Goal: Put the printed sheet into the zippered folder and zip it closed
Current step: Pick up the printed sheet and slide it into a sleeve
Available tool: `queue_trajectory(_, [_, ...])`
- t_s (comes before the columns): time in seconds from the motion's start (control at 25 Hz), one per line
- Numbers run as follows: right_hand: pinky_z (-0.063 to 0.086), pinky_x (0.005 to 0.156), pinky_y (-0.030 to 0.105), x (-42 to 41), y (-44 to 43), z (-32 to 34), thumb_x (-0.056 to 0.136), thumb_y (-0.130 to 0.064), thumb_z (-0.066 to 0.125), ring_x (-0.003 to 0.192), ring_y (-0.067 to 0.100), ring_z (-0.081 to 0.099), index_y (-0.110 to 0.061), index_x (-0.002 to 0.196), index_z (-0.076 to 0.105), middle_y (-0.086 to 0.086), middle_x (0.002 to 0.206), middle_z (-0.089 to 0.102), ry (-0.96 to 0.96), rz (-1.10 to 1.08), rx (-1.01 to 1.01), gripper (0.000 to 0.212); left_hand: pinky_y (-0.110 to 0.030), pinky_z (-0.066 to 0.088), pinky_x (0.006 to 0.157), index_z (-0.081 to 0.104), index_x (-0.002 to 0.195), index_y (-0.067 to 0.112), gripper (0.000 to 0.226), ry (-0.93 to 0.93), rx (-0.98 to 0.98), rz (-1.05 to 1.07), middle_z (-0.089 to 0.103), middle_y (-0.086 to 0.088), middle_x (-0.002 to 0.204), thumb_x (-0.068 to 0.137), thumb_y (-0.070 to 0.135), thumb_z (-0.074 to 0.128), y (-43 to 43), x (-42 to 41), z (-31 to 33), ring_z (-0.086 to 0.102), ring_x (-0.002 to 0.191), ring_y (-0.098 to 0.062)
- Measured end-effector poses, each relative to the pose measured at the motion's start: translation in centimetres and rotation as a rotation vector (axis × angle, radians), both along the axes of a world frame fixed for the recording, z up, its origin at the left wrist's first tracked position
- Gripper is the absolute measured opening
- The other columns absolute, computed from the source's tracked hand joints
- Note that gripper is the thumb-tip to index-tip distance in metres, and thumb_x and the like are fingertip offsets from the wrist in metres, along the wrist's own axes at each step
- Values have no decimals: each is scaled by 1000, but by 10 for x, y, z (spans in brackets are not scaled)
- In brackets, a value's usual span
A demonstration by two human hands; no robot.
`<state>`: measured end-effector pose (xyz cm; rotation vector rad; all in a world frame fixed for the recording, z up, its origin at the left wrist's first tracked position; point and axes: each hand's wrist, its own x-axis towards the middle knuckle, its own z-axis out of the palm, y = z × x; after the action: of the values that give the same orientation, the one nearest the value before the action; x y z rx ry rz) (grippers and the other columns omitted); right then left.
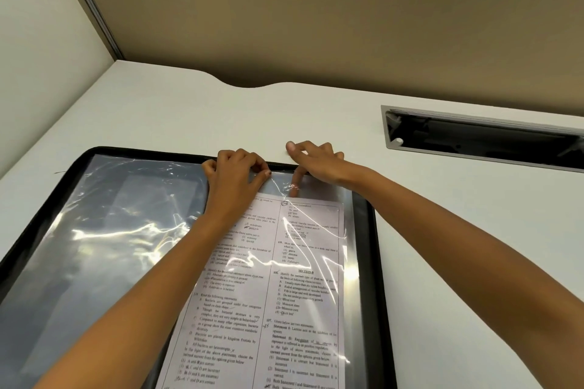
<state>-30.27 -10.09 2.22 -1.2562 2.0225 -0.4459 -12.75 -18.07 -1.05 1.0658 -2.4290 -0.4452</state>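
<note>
The zippered folder (pixel 376 262) lies open flat on the desk, black-edged, with clear plastic sleeves on both halves. The printed sheet (pixel 284 309) sits inside the right-hand sleeve, its top edge a little below the sleeve's mouth. My left hand (pixel 235 178) pinches the plastic at the top of that sleeve, fingers curled. My right hand (pixel 316 161) rests at the folder's far edge, its thumb tucked under the plastic and its other fingers spread on the desk. The left sleeve (pixel 120 230) holds no paper.
The white desk (pixel 189 110) extends beyond the folder to a beige partition wall (pixel 316 25). A recessed cable slot (pixel 480 139) with a grey frame lies at the right rear. The desk's back edge has a curved cutout.
</note>
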Motion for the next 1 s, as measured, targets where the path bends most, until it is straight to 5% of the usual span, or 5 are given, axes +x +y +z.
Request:
queue_trajectory(0.2, [17,105,45,2,5,-8,87,-73,16,135,24,20,-33,132,41,3,126,60,74,-65,-4,66,-32,15,78,63,89,34,10,-25,4,19,61,12,96,87,42,57,3,-2,0,42,105,-16])
queue_trajectory(0.36, [17,101,41,17,22,1,93,-62,29,129,25,27,-34,99,68,0,139,43,221,-91,-109,49,-30,16,86,65,106,28,18,21,-16,11,58,7,116,91,31,56,7,6,4,47,111,-16])
queue_trajectory(0.64, [-1,111,21,89,114,4,93,-26,55,133,17,34,-18,131,48,0,138,47,364,-116,-546,40,-43,30,113,49,135,17,40,48,96,-60,47,-3,144,95,18,50,76,51,17,42,132,-22])
queue_trajectory(0.76, [-13,115,19,139,154,-6,95,-24,50,143,14,22,-18,136,44,0,148,39,365,-111,-553,42,-40,18,117,42,141,17,45,-65,46,-26,34,-3,153,97,23,47,123,84,8,31,140,-21])
queue_trajectory(1.0, [-9,119,24,213,210,-30,99,-27,40,146,8,2,-17,146,31,-2,158,20,354,-142,-481,49,-35,2,118,26,147,20,50,-142,-6,-4,21,0,157,99,28,38,197,129,-6,15,146,-18])
